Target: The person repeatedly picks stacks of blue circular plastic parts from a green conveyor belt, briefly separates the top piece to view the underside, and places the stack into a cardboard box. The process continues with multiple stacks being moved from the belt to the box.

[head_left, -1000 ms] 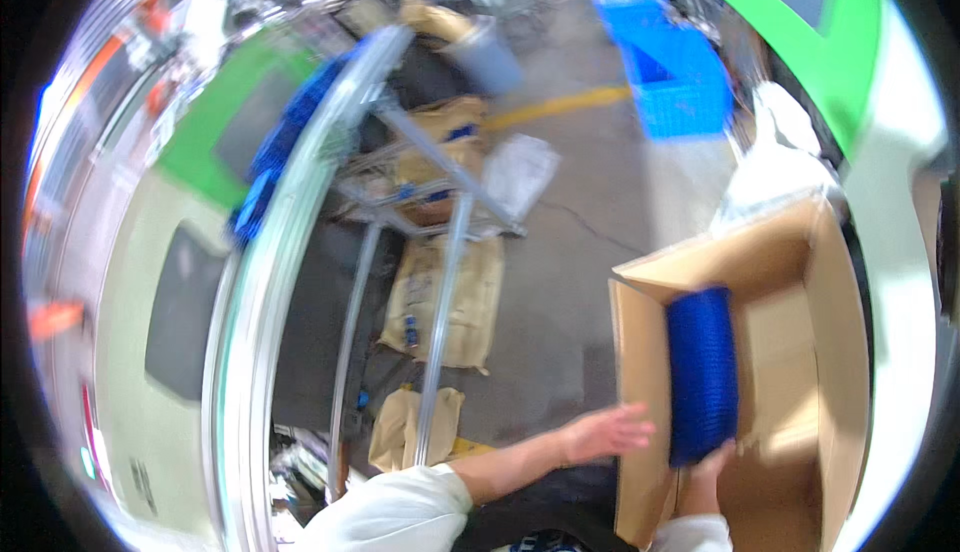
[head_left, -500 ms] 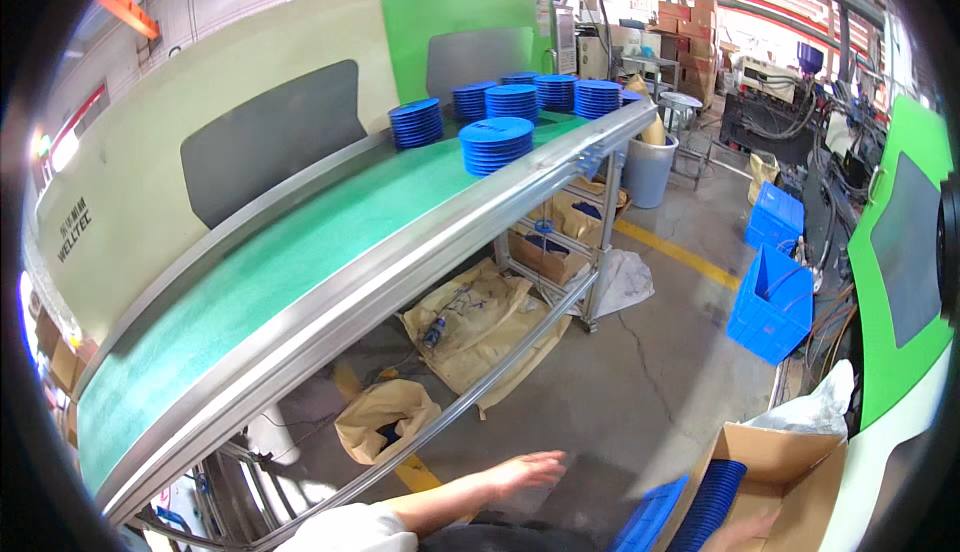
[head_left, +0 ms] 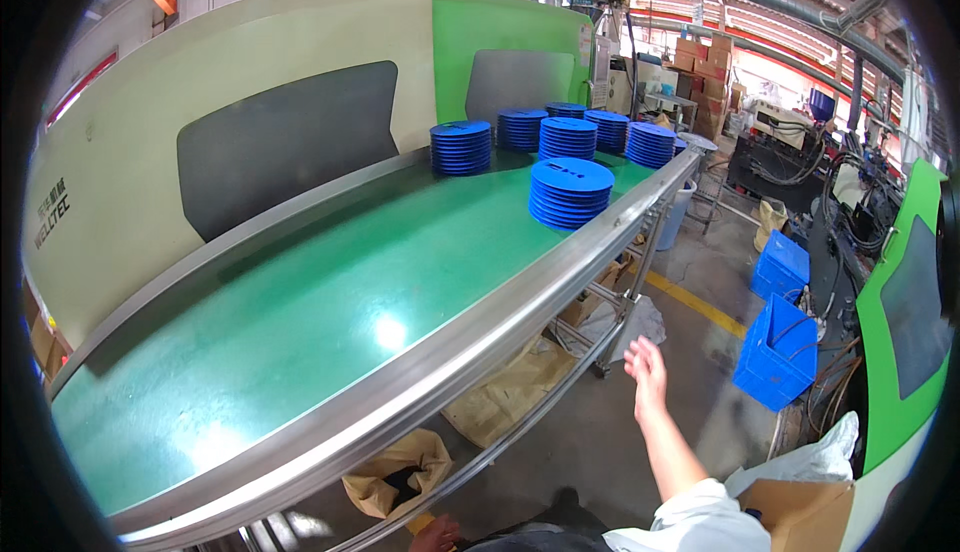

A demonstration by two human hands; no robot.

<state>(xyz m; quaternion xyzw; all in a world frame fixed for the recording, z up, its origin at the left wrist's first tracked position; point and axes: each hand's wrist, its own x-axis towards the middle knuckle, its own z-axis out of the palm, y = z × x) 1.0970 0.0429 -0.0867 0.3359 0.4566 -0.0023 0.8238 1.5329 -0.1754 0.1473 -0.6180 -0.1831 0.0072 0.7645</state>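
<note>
My right hand (head_left: 648, 370) reaches forward over the floor beside the conveyor, its fingers loosely bent and apart with nothing in them. Low at the bottom edge, my left hand (head_left: 436, 534) shows only in part, dark and blurred, so its fingers cannot be made out. On the green conveyor belt (head_left: 300, 322) stand several stacks of round blue discs. The nearest stack (head_left: 570, 195) stands by the metal rail (head_left: 480, 352), beyond my right hand. Another stack (head_left: 460, 148) sits at the belt's far side.
A cardboard box (head_left: 800, 517) stands at lower right, mostly cut off. Two blue crates (head_left: 775, 352) are on the floor at right, near hoses and a green machine door (head_left: 905, 282). Below the conveyor lies an open tan sack (head_left: 400, 472). A beige machine (head_left: 120, 182) lines the far side.
My view has turned toward the conveyor. My right hand has come from the cardboard box out beside the conveyor; my left hand has drawn back to the bottom edge.
</note>
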